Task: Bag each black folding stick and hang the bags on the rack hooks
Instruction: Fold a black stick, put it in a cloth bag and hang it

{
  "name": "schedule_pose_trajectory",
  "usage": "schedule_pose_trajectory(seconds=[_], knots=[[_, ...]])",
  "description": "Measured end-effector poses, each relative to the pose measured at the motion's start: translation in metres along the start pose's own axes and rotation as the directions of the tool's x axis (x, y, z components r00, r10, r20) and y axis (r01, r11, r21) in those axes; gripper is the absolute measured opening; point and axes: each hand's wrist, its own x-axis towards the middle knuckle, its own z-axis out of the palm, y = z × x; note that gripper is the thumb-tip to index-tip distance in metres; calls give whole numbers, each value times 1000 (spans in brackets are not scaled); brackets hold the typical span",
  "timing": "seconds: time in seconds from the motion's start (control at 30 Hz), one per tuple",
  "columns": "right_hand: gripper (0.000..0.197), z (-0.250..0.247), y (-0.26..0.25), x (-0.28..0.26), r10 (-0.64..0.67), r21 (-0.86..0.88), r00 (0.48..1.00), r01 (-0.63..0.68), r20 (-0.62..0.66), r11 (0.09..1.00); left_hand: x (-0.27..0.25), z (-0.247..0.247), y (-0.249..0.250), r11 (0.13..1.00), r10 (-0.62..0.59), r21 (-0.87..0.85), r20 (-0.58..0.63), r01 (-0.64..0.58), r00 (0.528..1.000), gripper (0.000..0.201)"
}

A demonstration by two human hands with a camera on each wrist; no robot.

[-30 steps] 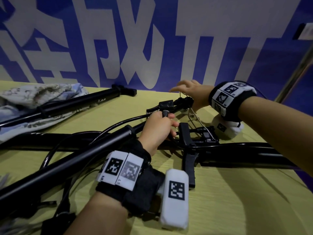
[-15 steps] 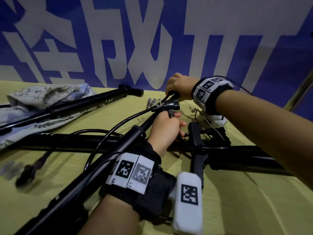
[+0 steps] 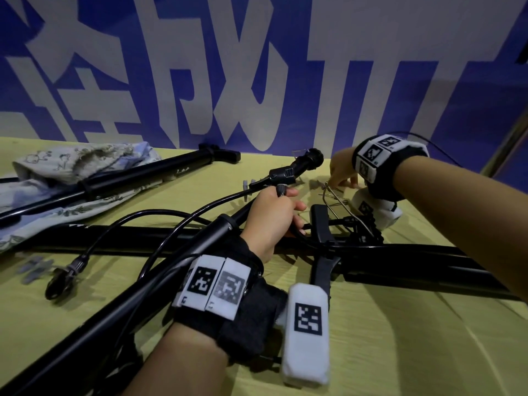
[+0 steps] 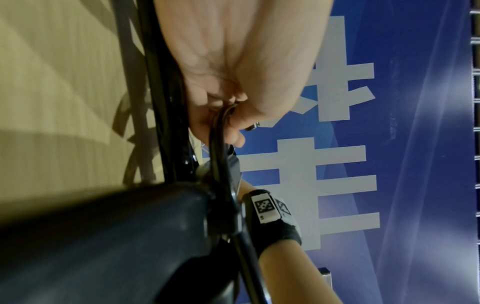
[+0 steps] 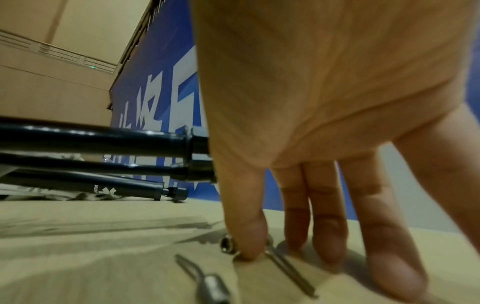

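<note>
From the head view, the left hand grips the upper end of a black folding stick, raised higher off the bench than half a second ago. The right hand, then up on the stick's tip, is now down on the bench beside a wire hook. Another stick lies across the patterned cloth bag; nothing looks bagged yet.

At the left wrist, fingers curl around the shaft and a thin black cable.

At the right wrist, spread fingertips press down, the forefinger touching a small metal piece and a thin metal rod; I'd guess it is gathering hooks for hanging.
</note>
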Motion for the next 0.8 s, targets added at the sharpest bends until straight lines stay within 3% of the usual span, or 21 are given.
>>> schedule_pose_trajectory(seconds=[0.1, 0.2, 0.3, 0.37, 0.43, 0.53, 0.6, 0.7, 0.8], knots=[[36, -1, 3, 12, 7, 58, 1000, -7, -1, 998, 0, 0, 0, 1000, -5, -11, 1, 5, 1000, 21], [23, -1, 9, 29, -19, 87, 997, 26, -78, 996, 2, -1, -1, 1000, -8, -5, 7, 8, 1000, 21], [17, -6, 2, -13, 0, 95, 987, 15, -159, 995, 2, -1, 0, 1000, -12, 9, 23, 12, 1000, 27], [20, -15, 8, -35, 53, 234, 988, -18, -146, 972, 1, -2, 1, 1000, -14, 12, 33, 13, 999, 40], [25, -30, 19, -59, 65, 440, 978, 30, -199, 897, -1, -2, 2, 1000, -2, 21, 39, 1, 999, 45], [20, -38, 25, -100, 100, 733, 933, 202, -346, 649, -4, -3, 6, 1000, 8, 9, 36, -8, 999, 52], [13, -30, 17, -127, 106, 875, 927, 295, -359, 384, -6, -1, 8, 1000, 9, 0, 43, -9, 999, 59], [9, -5, -3, -153, 131, 927, 919, 373, -373, 23, -16, 1, 15, 1000, 12, 6, 68, -12, 998, 56], [3, 23, -18, -157, 160, 931, 941, 325, -300, -168, -20, 1, 19, 998, 45, 43, 63, -48, 997, 47]])
